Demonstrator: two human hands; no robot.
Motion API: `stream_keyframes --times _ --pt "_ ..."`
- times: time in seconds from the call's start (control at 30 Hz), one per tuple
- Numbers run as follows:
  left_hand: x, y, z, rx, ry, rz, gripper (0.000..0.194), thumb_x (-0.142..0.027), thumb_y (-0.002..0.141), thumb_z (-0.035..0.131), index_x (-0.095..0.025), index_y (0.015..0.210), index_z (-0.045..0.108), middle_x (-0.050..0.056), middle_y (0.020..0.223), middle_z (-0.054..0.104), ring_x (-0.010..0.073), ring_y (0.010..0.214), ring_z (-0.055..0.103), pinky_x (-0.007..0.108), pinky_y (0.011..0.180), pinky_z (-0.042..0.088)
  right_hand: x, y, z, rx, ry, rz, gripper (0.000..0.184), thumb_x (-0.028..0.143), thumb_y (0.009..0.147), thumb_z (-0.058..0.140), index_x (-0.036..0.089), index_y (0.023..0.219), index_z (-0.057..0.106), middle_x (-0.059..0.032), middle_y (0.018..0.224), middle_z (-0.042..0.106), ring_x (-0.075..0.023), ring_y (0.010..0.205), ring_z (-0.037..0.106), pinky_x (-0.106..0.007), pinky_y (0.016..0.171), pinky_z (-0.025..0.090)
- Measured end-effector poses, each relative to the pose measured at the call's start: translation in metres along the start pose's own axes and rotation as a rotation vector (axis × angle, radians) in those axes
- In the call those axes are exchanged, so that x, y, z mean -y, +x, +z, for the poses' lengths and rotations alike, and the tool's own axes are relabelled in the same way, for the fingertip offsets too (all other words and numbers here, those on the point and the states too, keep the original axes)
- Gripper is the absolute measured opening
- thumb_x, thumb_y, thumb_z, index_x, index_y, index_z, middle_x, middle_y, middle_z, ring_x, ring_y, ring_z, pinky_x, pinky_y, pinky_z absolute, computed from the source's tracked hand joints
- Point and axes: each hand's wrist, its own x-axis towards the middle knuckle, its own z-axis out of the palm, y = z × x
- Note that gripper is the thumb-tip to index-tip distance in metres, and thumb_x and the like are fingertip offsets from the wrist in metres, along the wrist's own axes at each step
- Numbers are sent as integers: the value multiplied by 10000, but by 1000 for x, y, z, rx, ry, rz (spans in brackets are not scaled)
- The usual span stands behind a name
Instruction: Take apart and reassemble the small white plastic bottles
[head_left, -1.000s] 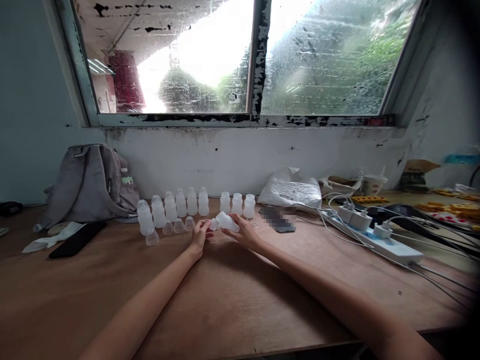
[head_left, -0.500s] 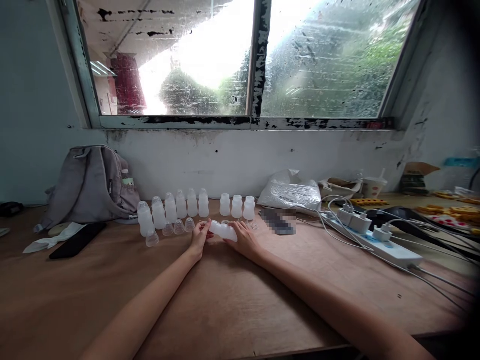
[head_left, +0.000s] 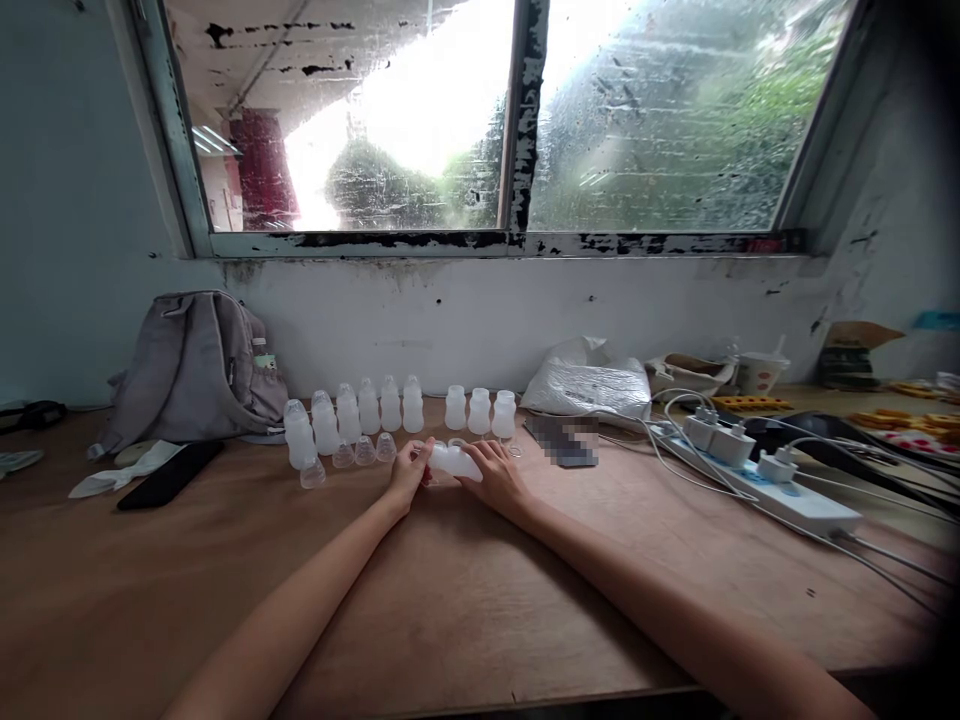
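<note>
My right hand (head_left: 497, 478) grips a small translucent white bottle (head_left: 456, 460) lying sideways just above the wooden table (head_left: 450, 600). My left hand (head_left: 409, 473) pinches at the bottle's neck end, where what its fingertips hold is too small to make out. Behind the hands stands a row of several similar bottles with nipple tops (head_left: 352, 412) and three bottles without tops (head_left: 480, 410). Several loose clear nipples (head_left: 352, 456) sit on the table in front of the left row.
A grey backpack (head_left: 191, 370) leans at the back left, with a black phone (head_left: 171, 474) and a white cloth (head_left: 120, 474) near it. A plastic bag (head_left: 585, 385), a blurred dark object (head_left: 562, 440), a power strip (head_left: 757, 480) with cables and clutter lie to the right.
The bottle has been lowered from a tilted position to lying nearly flat near the table, both hands staying on it. The view shifted slightly.
</note>
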Motion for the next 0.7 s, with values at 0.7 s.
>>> stream_keyframes --times 0.7 --pt "1 6 -7 81 -259 -39 398 -248 657 607 -221 1044 518 40 927 579 107 756 564 189 609 445 -2 1 3 22 27 93 415 353 704 580 198 1081 505 -80 945 576 -238 880 475 -349 778 376"
